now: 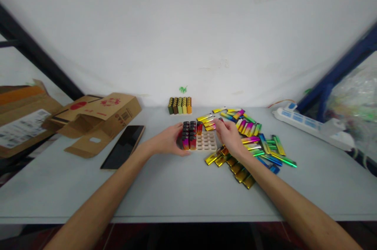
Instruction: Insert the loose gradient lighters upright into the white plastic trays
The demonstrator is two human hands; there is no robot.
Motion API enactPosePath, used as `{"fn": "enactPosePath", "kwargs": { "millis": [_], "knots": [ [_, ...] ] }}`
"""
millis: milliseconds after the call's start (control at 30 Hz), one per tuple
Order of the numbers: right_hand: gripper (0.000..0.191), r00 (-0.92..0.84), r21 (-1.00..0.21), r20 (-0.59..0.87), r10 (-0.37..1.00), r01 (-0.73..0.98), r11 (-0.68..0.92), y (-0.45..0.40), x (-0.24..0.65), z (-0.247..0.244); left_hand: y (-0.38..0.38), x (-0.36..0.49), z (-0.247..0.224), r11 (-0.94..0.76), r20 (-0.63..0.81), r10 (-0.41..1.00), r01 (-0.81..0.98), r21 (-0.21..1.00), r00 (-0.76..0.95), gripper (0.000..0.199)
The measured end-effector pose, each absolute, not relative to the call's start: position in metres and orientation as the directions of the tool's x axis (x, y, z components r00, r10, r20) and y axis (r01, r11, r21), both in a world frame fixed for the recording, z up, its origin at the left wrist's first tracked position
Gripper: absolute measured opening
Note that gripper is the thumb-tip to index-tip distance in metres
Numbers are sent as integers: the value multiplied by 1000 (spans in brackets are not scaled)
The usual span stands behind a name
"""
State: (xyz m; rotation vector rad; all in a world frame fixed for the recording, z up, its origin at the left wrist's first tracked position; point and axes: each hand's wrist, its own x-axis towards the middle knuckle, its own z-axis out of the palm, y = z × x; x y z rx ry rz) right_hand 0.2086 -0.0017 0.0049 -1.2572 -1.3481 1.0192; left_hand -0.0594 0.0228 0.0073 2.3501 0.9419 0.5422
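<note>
Lighters (189,140) with black tops stand upright in two full rows just beside the left hand (172,140), and their glossy bodies, where I can see them at the near end, run from magenta-purple to orange. I have that hand curved around the left side of the pale tray (206,143) that carries them, fingers at the far side and thumb at the near edge, grasping it. One more, a red lighter (199,128), stands alone at the far end of the next row, and the rest of the tray, between the hands, shows bare rounded sockets. I have the right hand (228,132) closed in a pinch on a small dark red lighter (220,119), just above the tray's right side; the fingers hide most of its body. Around and under that hand and its forearm, loose lighters (265,144) lie flat in a spread heap, mirror-shiny in gold, green, blue and magenta, some overlapping. Beyond the left hand, near the wall (188,38), I see a block of upright lighters (180,105) with yellowish tops, running from dark green through brown and light green to orange. Left of the left hand, a dark-screened device (123,147) lies on the grey table (165,191), next to an open cardboard box (118,108). Well right of the right hand sits a white power strip (315,126).
</note>
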Motion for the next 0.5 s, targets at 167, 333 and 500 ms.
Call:
{"fn": "enactPosePath", "kwargs": {
  "millis": [167, 333, 500],
  "knots": [
    [62, 44, -970, 138, 989, 206, 126, 1, 209, 1, 22, -60, 8, -614, 166, 717, 501, 610, 677, 79],
    [63, 35, -980, 141, 989, 150, 134, 1, 210, -1, 23, -60, 7, -606, 160, 724, 507, 612, 671, 80],
    [62, -67, -987, 139, 988, 72, 144, -3, 209, 5, 22, -60, 9, -599, 148, 728, 517, 612, 670, 79]
  ]
}}
